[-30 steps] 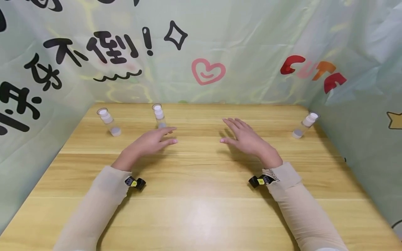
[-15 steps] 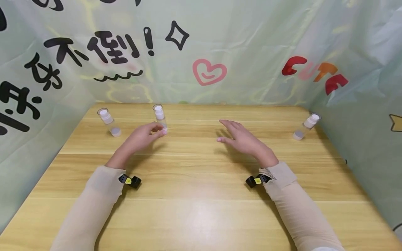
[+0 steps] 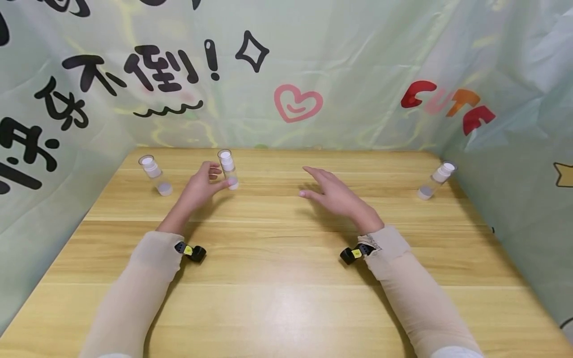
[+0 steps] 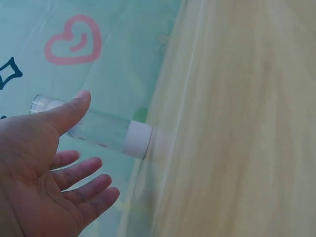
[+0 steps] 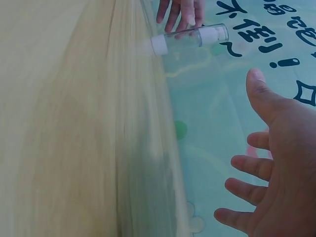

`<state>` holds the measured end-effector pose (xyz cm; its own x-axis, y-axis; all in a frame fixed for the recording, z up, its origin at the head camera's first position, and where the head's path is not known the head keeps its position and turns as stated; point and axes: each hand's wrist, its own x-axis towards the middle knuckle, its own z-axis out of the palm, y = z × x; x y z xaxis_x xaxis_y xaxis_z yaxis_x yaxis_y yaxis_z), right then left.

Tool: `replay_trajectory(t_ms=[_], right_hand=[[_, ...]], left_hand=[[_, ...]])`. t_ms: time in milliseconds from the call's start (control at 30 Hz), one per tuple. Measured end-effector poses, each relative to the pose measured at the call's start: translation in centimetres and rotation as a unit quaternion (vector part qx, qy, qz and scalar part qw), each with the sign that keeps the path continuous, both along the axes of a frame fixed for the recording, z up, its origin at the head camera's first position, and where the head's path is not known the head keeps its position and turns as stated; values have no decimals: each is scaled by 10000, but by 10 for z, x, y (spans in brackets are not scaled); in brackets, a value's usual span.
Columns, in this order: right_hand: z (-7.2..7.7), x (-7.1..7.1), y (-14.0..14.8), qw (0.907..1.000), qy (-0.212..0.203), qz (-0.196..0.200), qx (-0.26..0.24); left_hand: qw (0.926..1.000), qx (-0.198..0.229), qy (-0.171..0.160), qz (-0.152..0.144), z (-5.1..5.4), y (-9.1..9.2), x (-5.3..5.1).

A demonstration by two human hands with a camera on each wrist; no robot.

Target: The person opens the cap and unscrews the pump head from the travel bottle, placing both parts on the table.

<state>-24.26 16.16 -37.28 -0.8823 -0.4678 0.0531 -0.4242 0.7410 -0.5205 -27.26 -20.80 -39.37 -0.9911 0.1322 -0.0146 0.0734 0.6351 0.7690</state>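
A small clear bottle (image 3: pixel 228 165) with a white collar, white base and transparent cap stands upright near the back of the table, left of centre. Just left of it is my left hand (image 3: pixel 198 189), its thumb passing in front of the bottle's lower part in the head view. In the left wrist view the fingers (image 4: pixel 94 187) are spread, with the bottle (image 4: pixel 106 131) beyond them; whether the hand touches it, I cannot tell. My right hand (image 3: pixel 333 193) hovers over the table right of centre, fingers extended and thumb apart, holding nothing.
Two similar bottles stand at the back: one at far left (image 3: pixel 153 170), another at far right (image 3: pixel 440 175). A printed cloth (image 3: pixel 349 64) hangs behind the wooden table (image 3: pixel 286 278) and along both sides.
My left hand has drawn back leftward from in front of the middle bottle and now sits at its left side, thumb in front. The right hand has drifted slightly left. The bottles stay put.
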Motion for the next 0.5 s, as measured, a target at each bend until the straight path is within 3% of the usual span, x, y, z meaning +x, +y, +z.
replay_trajectory(t_ms=[167, 500], right_hand=[[-1, -4, -11, 10000, 1, 27, -86], [-4, -15, -34, 9982, 243, 22, -549]], left_hand=[[9983, 554, -175, -59, -2, 6, -6], [9964, 785, -293, -89, -7, 14, -18]])
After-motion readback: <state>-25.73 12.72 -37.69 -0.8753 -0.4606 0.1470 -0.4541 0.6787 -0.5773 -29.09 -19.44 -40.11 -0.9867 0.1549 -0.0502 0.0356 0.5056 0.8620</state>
